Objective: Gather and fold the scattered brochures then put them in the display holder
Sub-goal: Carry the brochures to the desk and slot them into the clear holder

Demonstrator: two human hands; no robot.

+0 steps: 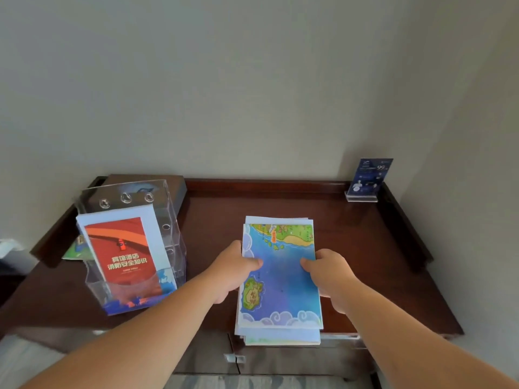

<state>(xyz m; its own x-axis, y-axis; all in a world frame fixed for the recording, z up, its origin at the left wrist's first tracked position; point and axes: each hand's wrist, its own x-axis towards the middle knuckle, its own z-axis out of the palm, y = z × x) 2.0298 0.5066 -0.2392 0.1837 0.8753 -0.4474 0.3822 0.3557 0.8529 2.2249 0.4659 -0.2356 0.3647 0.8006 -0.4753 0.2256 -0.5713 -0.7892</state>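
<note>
Left hand [234,266]: pinching left edge of map brochure stack [283,293], thumb on top.
Right hand [330,273]: pinching right edge, thumb on top.
Stack: at front edge of wooden table [219,217], right of acrylic display holder [172,220] with red brochure [123,251].

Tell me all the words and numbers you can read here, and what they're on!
"宾馆酒店 消防安全知识": white letters on the red brochure in the clear holder.
"99": on the blue sign card; its other print is too small.
Labels on the map brochure: too blurred to read.
</note>
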